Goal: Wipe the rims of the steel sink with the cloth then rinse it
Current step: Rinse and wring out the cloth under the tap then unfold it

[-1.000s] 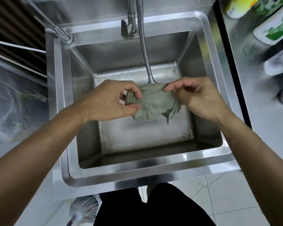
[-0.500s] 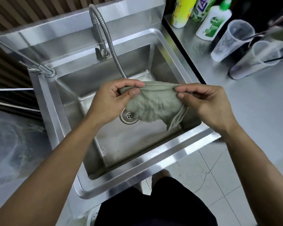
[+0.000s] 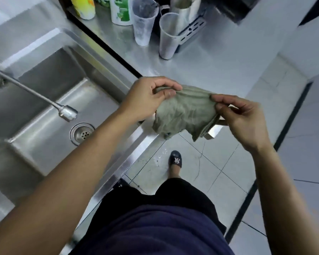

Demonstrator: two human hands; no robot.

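Green-grey cloth point(image 3: 184, 111) stretched between your two hands, off to the right of the steel sink point(image 3: 44, 111).
Your left hand point(image 3: 147, 98) had its fingers pinched on the cloth's upper left edge; your right hand point(image 3: 241, 118) pinched the right edge. Cloth hung in the air over the sink's front right corner and the floor tiles point(image 3: 219, 162), touching neither. Faucet nozzle point(image 3: 67, 112) sat over the basin, near the drain point(image 3: 82, 133). Two plastic cups point(image 3: 144, 21) stood on the bench point(image 3: 210, 67).

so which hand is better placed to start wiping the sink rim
Probably left. The left hand pinches the cloth right above the sink rim's near right corner; the right hand holds it out over the floor.
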